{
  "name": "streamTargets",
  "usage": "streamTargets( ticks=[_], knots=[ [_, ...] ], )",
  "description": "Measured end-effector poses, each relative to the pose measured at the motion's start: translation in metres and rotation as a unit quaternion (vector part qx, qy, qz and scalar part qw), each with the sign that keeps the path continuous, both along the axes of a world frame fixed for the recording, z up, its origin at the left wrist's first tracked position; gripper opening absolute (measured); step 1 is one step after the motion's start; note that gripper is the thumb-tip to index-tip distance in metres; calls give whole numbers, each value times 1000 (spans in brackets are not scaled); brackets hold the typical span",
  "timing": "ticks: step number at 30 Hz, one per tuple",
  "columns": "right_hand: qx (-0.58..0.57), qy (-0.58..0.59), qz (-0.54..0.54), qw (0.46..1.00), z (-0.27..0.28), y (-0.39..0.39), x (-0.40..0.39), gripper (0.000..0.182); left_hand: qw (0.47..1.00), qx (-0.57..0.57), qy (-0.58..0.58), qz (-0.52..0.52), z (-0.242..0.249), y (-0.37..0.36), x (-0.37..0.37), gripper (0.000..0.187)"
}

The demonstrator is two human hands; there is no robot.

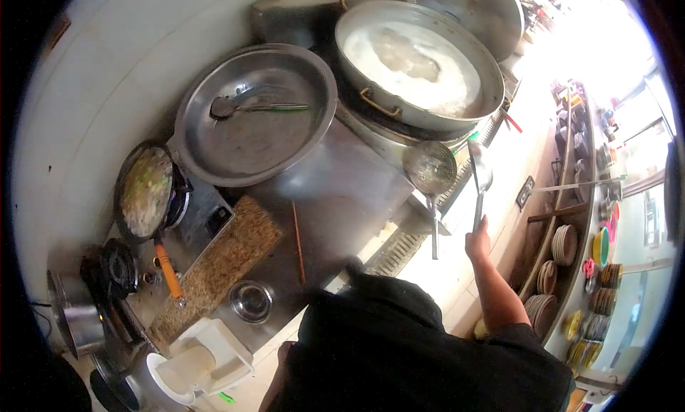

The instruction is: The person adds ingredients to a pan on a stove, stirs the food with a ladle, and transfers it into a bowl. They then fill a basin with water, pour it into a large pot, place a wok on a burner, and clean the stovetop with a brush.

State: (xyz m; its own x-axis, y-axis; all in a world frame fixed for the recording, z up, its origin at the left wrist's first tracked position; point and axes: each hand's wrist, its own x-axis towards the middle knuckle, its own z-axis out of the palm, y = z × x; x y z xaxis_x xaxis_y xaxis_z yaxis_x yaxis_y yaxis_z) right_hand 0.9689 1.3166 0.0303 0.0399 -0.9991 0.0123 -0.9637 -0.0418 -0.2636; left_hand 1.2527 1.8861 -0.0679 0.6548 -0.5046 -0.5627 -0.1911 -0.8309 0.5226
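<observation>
My right hand (479, 242) is closed around the handle of a metal ladle (484, 175), held up to the right of the stove with its bowl pointing away from me. Just left of it, a perforated skimmer (429, 166) lies by the front of a large two-handled pot (382, 102), its handle reaching toward me. Whitish, foamy liquid (417, 62) fills much of that pot. Only a sliver of my left arm shows beside my black shirt, and the hand itself is hidden.
Left of the pot stands a wide metal basin (250, 159) with a dark utensil (222, 107) inside. A pan (146, 191) of food sits on a burner. A stone slab (221, 262), a thin stick (297, 242) and a glass bowl (251, 301) lie nearer. Shelves at right hold stacked plates (564, 244).
</observation>
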Motion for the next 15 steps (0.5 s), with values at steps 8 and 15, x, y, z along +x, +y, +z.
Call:
streamTargets(
  ticks=[8,15],
  knots=[
    [224,-529,-57,817,45,68,84,48,939,-220,192,180,-84,52,-24,28],
    [313,-558,200,742,152,96,216,47,809,-287,296,419,-74,55,-42,11]
  ],
)
